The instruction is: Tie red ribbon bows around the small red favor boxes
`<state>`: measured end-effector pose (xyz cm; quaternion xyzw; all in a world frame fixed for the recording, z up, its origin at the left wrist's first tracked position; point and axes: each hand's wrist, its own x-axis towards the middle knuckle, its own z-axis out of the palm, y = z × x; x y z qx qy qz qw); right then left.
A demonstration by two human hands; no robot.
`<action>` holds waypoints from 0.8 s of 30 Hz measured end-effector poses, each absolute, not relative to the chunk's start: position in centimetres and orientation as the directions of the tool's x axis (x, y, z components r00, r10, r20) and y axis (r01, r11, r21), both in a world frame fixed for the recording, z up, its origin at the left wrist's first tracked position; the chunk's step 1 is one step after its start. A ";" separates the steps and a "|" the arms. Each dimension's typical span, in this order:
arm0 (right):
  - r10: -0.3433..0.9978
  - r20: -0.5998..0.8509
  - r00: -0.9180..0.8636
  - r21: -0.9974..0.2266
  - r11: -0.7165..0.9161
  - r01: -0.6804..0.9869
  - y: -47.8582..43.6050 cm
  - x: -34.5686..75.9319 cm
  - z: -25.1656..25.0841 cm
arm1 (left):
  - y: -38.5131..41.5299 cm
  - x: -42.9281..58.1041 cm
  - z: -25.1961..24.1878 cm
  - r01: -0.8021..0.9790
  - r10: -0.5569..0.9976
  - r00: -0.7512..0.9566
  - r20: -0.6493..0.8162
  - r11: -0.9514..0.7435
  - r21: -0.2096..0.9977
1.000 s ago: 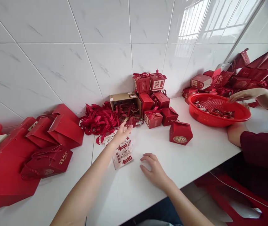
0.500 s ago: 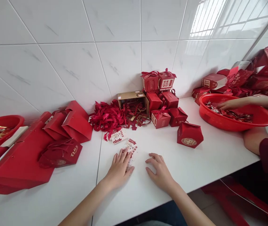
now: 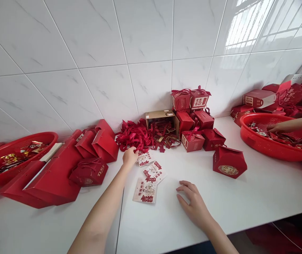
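My left hand (image 3: 130, 157) reaches to the front edge of a heap of red ribbons (image 3: 135, 135), its fingers closed together. It is beside some printed cards (image 3: 144, 158), and what its fingertips hold, if anything, is hidden. Nearer to me, more white cards with red characters and line drawings lie overlapped, among them a card (image 3: 154, 170) and a front card (image 3: 145, 190). My right hand (image 3: 193, 203) rests on the white table (image 3: 172, 225) with nothing in it, its fingers loosely curved and apart, to the right of the cards.
An open cardboard box (image 3: 161, 114) holds dark red strips. Beside it are stacked red gift boxes (image 3: 193, 141) and a larger red box (image 3: 229, 162). More red boxes (image 3: 60, 169) and a candy basket (image 3: 47, 139) stand left. At right, another person's hand (image 3: 280, 127) reaches into a red basket (image 3: 259, 143).
My left hand has moved off the cards and up to the ribbon heap, uncovering the front cards. My right hand stays on the table. The view has shifted left.
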<state>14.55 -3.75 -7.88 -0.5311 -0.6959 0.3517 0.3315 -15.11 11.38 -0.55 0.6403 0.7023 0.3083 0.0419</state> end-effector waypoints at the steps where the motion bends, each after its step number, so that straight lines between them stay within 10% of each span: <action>1: 0.977 0.079 -0.198 -0.861 0.167 0.480 -3.7 14.6 -7.9 | 10.7 -15.1 -0.1 0.872 0.921 -0.178 0.347 -0.016 0.490; 9: 0.924 0.081 -0.373 -0.995 0.098 0.028 -5.3 10.9 -3.5 | -3.9 -9.2 2.9 0.796 0.956 0.133 0.261 -0.260 0.546; 15: 0.834 -0.188 -0.519 -0.816 -0.427 -0.391 -7.2 7.2 -1.9 | -11.9 -6.3 1.0 0.715 0.944 0.273 0.184 -0.327 0.618; 19: 0.856 -0.309 -0.415 -0.663 -0.507 -0.551 -6.0 9.0 -1.8 | -13.9 -5.8 -2.4 0.693 0.945 0.296 0.141 -0.314 0.648; 24: 0.935 -0.341 -0.099 -0.765 -0.337 -0.549 -2.8 15.0 -1.7 | -14.6 -3.4 -7.0 0.534 0.840 0.514 0.174 -0.472 0.701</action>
